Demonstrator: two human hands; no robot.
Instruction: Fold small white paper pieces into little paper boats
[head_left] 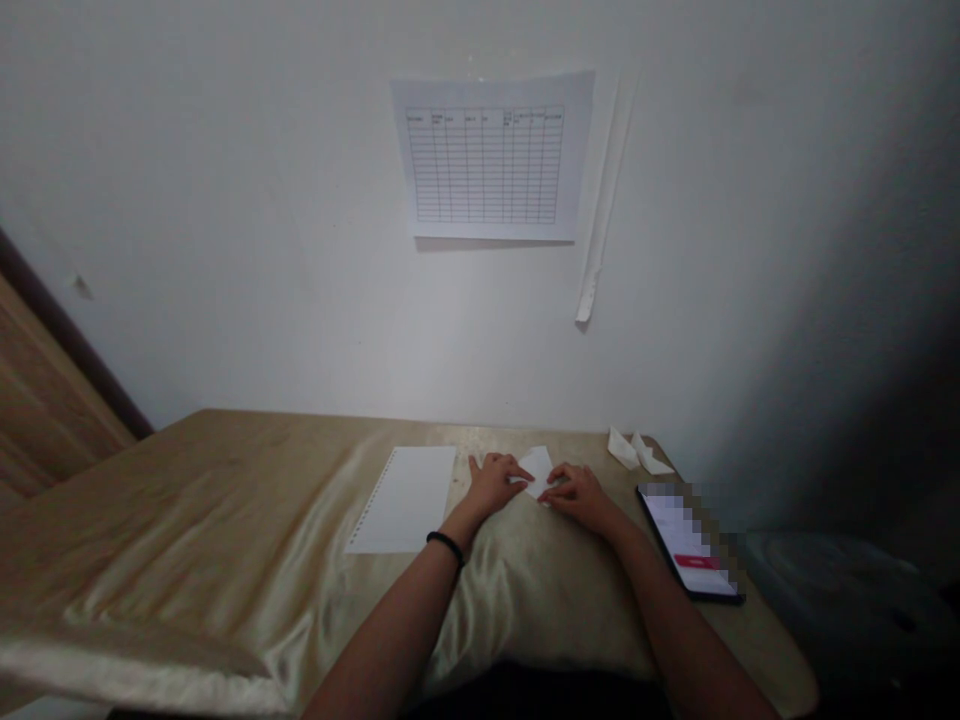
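A small white piece of folded paper (538, 464) lies on the cloth-covered table between my two hands. My left hand (496, 482), below a black wristband (446, 546), has its fingertips pressed onto the paper's left side. At the lower right edge of the paper, my right hand (581, 495) grips it with thumb and fingers drawn together. Part of the paper's edges is hidden by the fingers. A white sheet with punched holes (405, 500) rests flat to the left of my left hand.
Folded paper boats (637, 452) sit at the table's back right corner. A phone or tablet (694, 550) with its screen lit lies near the right edge. Satin cloth (247, 500) covers the table, wrinkled at left. A printed table sheet (495, 160) hangs on the wall.
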